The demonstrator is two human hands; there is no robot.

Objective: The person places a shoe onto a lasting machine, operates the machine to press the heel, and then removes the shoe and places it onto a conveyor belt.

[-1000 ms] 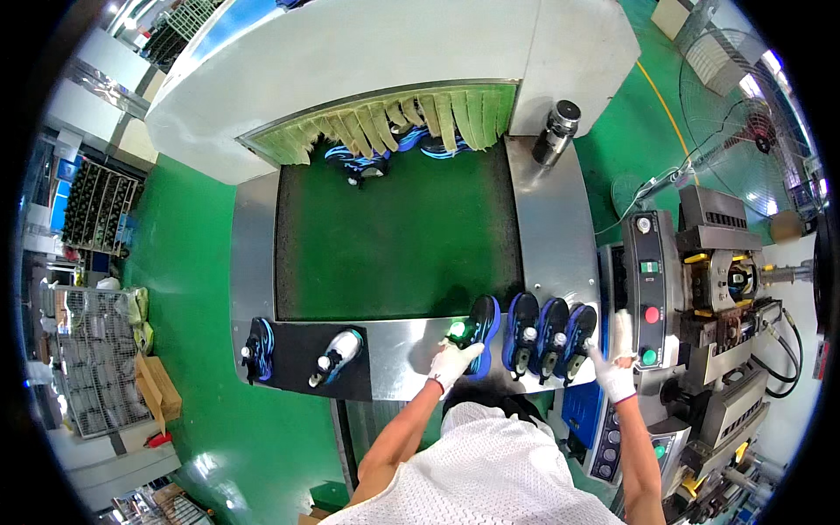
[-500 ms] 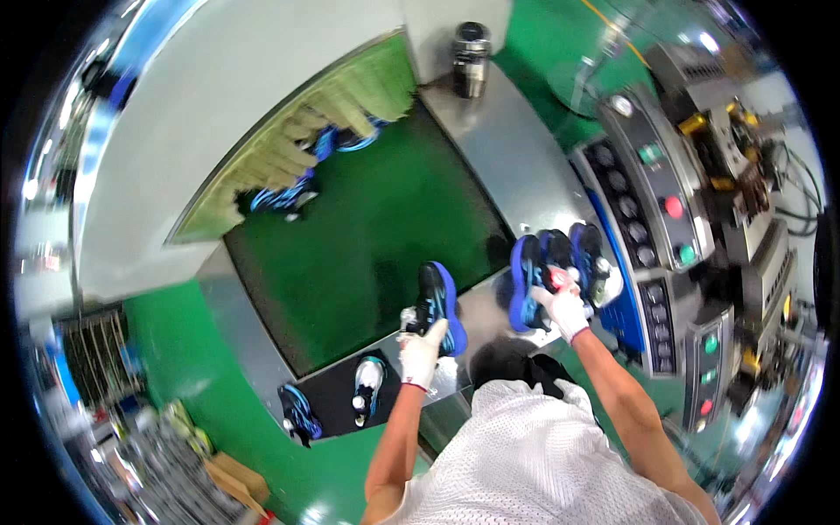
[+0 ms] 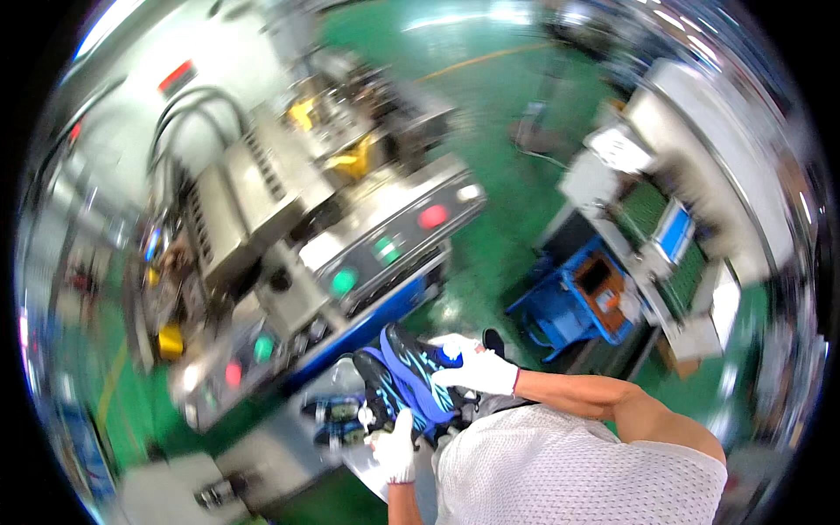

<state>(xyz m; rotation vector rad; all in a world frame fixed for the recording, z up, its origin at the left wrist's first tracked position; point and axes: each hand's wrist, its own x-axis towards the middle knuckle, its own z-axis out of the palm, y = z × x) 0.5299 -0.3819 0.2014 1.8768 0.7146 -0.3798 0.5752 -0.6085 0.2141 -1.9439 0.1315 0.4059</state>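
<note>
Black shoe (image 3: 428,374) with light-blue streaks, purple sole, close beside matching second shoe (image 3: 382,388), soles facing inward

Ahead of me spreads a glossy green floor (image 3: 490,254), crossed by a yellow line (image 3: 486,59). To my left, a pale wall (image 3: 223,57) bears a red sign (image 3: 176,77); to my right stands a blue cart (image 3: 564,302). Light strips (image 3: 700,45) glare, blurred, at my view's upper right.
</note>
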